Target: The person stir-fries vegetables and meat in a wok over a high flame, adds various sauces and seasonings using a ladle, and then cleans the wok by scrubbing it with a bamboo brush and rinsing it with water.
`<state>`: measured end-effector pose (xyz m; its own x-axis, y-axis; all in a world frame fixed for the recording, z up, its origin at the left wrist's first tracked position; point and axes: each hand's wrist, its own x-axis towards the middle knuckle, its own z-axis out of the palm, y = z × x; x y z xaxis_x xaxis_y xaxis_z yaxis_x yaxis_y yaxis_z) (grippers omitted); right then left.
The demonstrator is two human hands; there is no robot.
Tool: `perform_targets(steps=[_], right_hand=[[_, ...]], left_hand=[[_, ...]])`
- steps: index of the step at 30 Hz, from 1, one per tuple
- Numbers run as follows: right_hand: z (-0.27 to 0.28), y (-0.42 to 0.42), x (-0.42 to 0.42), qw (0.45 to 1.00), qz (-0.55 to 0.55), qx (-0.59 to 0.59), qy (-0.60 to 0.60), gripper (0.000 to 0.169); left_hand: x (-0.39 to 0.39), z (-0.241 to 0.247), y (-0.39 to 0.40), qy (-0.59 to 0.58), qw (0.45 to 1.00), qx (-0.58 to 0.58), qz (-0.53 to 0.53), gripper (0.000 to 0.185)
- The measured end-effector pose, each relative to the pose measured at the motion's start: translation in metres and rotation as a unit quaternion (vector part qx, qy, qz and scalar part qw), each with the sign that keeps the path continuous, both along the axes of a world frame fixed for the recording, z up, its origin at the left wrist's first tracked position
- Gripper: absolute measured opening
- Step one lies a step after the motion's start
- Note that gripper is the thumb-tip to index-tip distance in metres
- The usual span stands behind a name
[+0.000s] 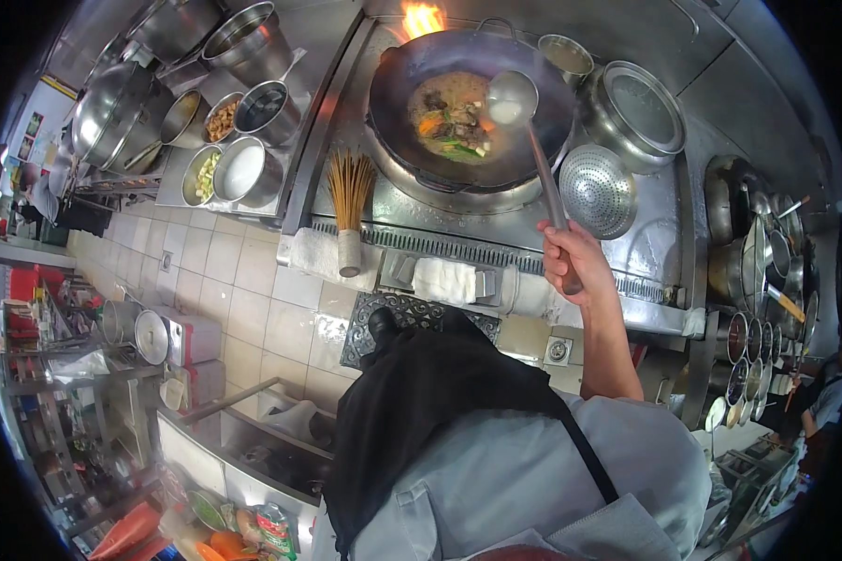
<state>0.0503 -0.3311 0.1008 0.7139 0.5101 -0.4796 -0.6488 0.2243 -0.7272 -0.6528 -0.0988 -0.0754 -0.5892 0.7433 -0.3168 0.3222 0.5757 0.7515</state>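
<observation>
My right hand [573,259] grips the wooden handle of a steel ladle [523,88] over the stove. The ladle's bowl is above the right side of a dark wok [530,154] and has something whitish in it. In the wok, a stew [452,123] of dark pieces, orange slices and green stalks sits in brownish liquid. A round perforated strainer [598,191] lies on the stove just beyond my right hand. My left hand is out of view. A bamboo wok brush [349,203] stands to the left, by the stove's front edge.
Flames [423,21] rise behind the wok. A covered steel pot [635,119] and a small metal container [567,56] stand to its right. At left are a bowl of white powder or liquid [243,168] and diced ingredients [205,175]. Folded towels [443,280] line the front. A person [824,400] is at far right.
</observation>
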Motion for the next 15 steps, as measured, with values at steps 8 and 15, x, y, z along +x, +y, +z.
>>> perform_targets(steps=[8, 15], right_hand=[[-0.044, 0.007, 0.039, 0.993, -0.004, -0.092, -0.071, 0.024], [-0.026, 0.032, -0.003, 0.986, 0.086, -0.111, -0.087, 0.027]], left_hand=[[0.047, 0.028, 0.050, -0.220, 0.968, 0.056, -0.109, 0.032], [0.188, 0.079, 0.108, -0.595, 0.795, -0.050, -0.104, 0.039]])
